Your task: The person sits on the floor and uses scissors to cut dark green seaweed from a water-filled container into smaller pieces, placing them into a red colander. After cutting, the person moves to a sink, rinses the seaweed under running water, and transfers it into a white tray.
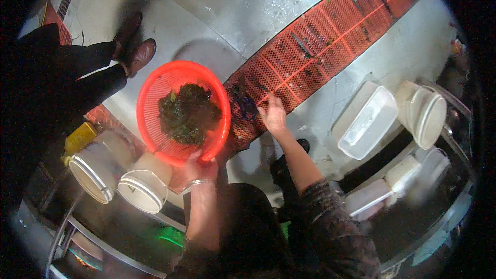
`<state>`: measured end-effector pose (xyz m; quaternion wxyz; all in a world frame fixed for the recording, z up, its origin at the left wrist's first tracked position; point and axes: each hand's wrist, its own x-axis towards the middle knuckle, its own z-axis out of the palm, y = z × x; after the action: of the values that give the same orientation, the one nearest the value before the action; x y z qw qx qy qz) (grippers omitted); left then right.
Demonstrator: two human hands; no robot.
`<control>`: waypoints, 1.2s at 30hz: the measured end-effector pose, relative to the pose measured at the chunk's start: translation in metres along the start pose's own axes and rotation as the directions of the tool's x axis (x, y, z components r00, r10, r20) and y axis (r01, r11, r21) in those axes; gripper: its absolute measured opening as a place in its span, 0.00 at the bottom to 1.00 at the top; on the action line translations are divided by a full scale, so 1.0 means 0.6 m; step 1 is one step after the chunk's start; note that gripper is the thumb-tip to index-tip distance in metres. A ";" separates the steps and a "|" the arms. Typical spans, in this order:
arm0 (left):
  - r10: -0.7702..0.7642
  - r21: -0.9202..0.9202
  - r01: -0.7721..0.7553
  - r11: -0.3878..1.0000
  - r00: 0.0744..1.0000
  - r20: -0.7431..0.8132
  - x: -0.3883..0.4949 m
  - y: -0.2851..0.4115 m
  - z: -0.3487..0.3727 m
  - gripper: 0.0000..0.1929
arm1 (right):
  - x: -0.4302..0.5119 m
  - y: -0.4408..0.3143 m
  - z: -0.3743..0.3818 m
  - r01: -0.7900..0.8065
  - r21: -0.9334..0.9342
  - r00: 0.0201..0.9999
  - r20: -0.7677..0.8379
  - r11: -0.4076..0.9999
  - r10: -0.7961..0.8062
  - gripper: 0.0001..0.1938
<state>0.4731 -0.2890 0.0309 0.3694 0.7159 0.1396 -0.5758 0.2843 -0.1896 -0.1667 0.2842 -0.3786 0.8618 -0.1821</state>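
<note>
A round red plastic colander (149, 85) holds a clump of dark wet leafy greens (188, 114). My left hand (199, 168) grips its near rim, a bracelet at the wrist. To the colander's right, my right hand (274, 114) hovers with fingers spread and nothing in it. Below that hand runs a red perforated plastic floor mat (288, 79), scattered with bits of leaf and other debris.
White plastic buckets (144, 192) stand at the lower left. An oblong white tub (366, 120), another bucket (430, 118) and several white containers (370, 199) are at the right. A person's shoes (142, 56) and dark trouser legs are on the wet floor (186, 11) at upper left.
</note>
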 end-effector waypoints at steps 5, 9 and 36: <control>0.018 0.056 -0.014 0.998 0.998 -0.061 0.010 0.031 -0.002 0.19 | 0.054 -0.037 0.055 0.083 -0.134 0.991 -0.094 0.987 -0.096 0.32; -0.008 0.046 0.013 0.999 0.995 -0.099 -0.014 0.016 0.030 0.20 | 0.025 -0.066 0.106 0.104 -0.191 0.985 0.155 0.976 -0.075 0.35; -0.172 -0.041 0.176 0.984 0.982 0.079 -0.039 -0.051 -0.046 0.10 | -0.131 0.256 -0.338 -0.540 -0.409 0.830 -0.115 0.736 0.545 0.16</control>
<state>0.4671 -0.2437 0.0428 0.3397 0.6698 0.2016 -0.6287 0.1160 -0.0107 -0.0639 0.2409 -0.1648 0.9509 0.1031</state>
